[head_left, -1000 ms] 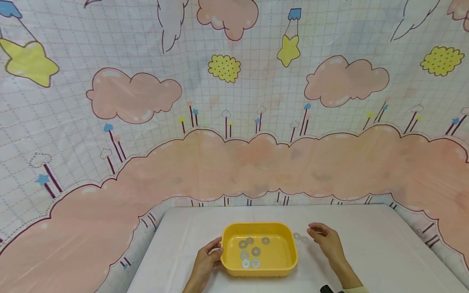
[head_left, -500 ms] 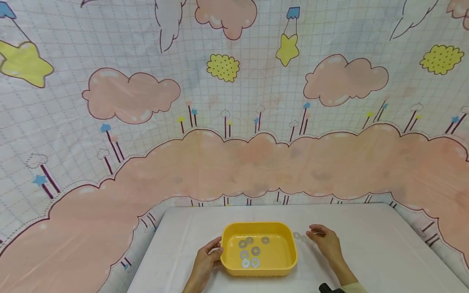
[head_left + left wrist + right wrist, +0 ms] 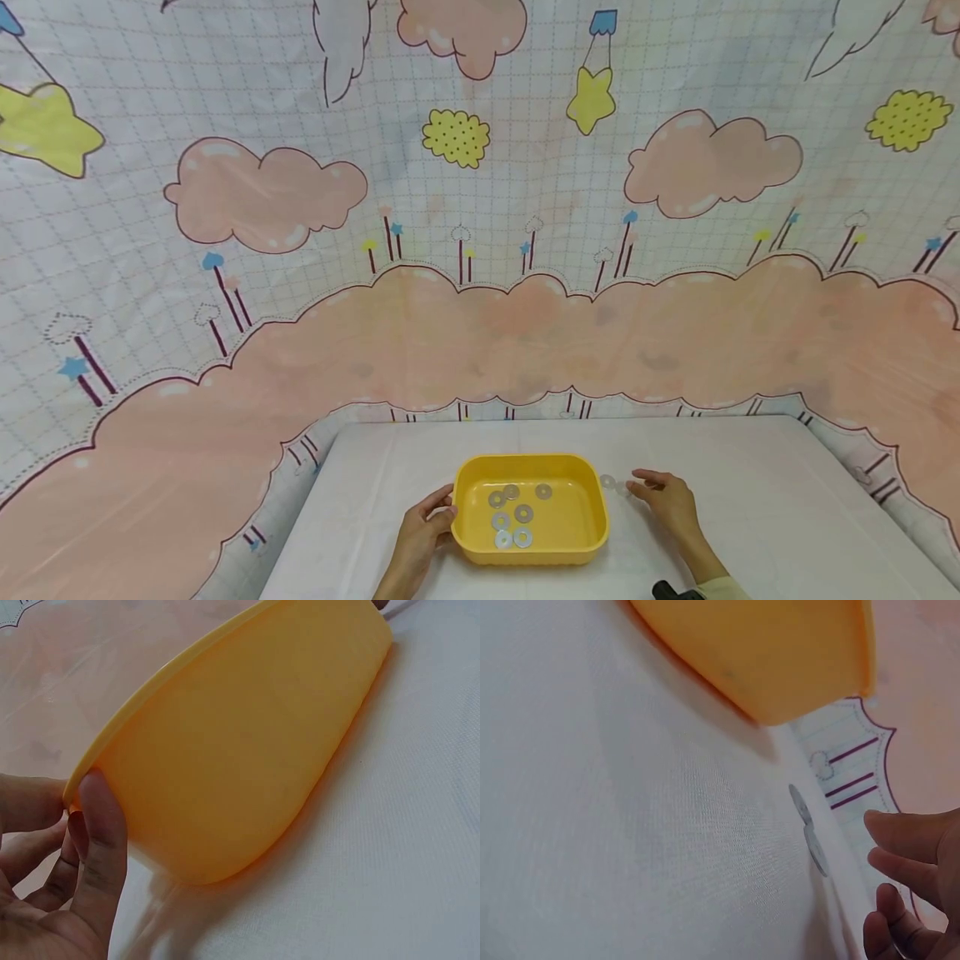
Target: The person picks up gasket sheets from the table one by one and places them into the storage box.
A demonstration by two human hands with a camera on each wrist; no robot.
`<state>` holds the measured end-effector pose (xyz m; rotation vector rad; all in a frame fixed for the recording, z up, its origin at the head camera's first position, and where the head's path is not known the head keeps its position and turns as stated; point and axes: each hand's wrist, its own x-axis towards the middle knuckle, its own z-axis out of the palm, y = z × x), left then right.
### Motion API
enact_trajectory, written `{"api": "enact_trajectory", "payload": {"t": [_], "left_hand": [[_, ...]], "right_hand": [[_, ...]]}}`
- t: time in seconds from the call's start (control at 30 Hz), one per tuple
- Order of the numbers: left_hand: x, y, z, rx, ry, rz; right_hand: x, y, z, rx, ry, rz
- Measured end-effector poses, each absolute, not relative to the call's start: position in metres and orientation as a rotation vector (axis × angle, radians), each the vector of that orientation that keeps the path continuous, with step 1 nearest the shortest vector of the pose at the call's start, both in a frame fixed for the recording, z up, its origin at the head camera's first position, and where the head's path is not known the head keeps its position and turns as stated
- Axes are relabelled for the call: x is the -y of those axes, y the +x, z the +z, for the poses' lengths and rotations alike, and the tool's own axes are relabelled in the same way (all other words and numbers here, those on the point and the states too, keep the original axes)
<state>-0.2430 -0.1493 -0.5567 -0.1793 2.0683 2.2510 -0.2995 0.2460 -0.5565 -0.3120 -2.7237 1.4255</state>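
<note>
A yellow plastic tray stands on the white table, with several flat grey washers lying loose on its floor. At its left end my left hand pinches the rim; in the left wrist view the thumb lies against the outer wall. Two more washers lie end to end on the cloth to the right of the tray. Close beside them, my right hand hovers with fingers loosely bent, holding nothing. In the head view its fingertips partly cover the nearer of the two.
A white cloth covers the table. Behind it hangs a patterned curtain with clouds and stars. A black object shows by the right wrist at the bottom edge.
My right hand has shifted slightly left and down, and its fingertips now overlap the outer washer. The left hand, the tray and the washers stay where they were.
</note>
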Motion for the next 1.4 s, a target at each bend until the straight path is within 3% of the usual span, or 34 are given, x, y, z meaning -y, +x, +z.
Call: {"api": "enact_trajectory", "payload": {"t": [1.03,1.4], "left_hand": [[0.152,-0.242,-0.555,-2.066,-0.190,2.232],[0.149,-0.241,-0.557,-2.077,-0.173,2.247]], "right_hand": [[-0.229,-0.303,-0.571,2.841,-0.390,1.103],[-0.234,-0.300,-0.573,2.801,-0.298,1.103]]}}
